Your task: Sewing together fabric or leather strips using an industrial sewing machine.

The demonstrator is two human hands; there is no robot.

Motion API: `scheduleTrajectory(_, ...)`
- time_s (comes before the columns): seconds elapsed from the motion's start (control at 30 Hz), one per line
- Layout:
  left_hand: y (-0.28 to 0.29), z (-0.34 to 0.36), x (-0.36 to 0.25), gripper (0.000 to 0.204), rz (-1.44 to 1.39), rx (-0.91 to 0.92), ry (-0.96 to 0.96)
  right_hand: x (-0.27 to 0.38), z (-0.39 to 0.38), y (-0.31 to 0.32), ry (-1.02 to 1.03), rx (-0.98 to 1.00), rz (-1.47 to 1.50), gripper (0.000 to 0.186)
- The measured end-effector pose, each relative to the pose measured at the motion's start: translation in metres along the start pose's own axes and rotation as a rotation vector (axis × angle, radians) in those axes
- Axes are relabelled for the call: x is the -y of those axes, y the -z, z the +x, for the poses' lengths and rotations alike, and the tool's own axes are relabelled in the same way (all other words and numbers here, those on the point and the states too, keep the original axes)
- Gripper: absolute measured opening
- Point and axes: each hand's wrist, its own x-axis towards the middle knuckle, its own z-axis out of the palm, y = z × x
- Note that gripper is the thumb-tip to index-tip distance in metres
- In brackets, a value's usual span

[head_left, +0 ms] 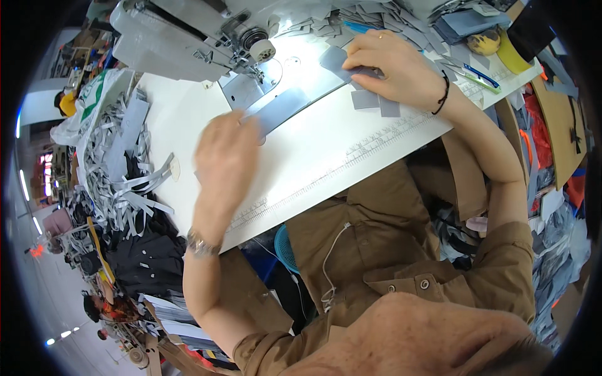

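A sewing machine (169, 44) stands at the far side of the white table (301, 160), its needle area above a metal plate. In front of the needle lies a flat grey strip (282, 109). My left hand (227, 156), smeared by motion, is at the strip's left end; whether its fingers grip it cannot be made out. To the right, my right hand (404, 72) is closed, thumb and fingers pinching a small grey fabric piece (335, 61). Just below these fingers lie small grey squares (366, 99).
Many loose grey pieces (401, 22) are heaped at the back right. Scissors (467, 70) and a green-and-white tool (486, 83) lie right of my right wrist, near a yellow tape roll (513, 53). Grey offcut strips (113, 144) spill from a bag at the left.
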Motion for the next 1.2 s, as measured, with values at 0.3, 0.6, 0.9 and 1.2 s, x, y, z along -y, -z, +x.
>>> scheduleTrajectory(0.3, -0.067, 0.1, -0.053, 0.013, -0.178, -0.038, -0.136, 0.0, 0.002, -0.008, -0.057, -0.074, -0.053, 0.041)
scheduleTrajectory(0.6, -0.025, 0.048, -0.024, 0.02, -0.646, -0.164, 0.223, 0.004, 0.002, -0.01, 0.027, -0.17, -0.084, 0.041)
scheduleTrajectory(0.9, -0.005, 0.012, -0.046, 0.012, -1.159, 0.013, 0.469, 0.061, 0.014, -0.019, 0.125, -0.044, 0.334, 0.01)
scheduleTrajectory(1.2, 0.0, 0.005, -0.01, 0.017, -0.481, -0.144, 0.122, 0.061, 0.039, -0.025, 0.321, 0.051, -0.183, 0.015)
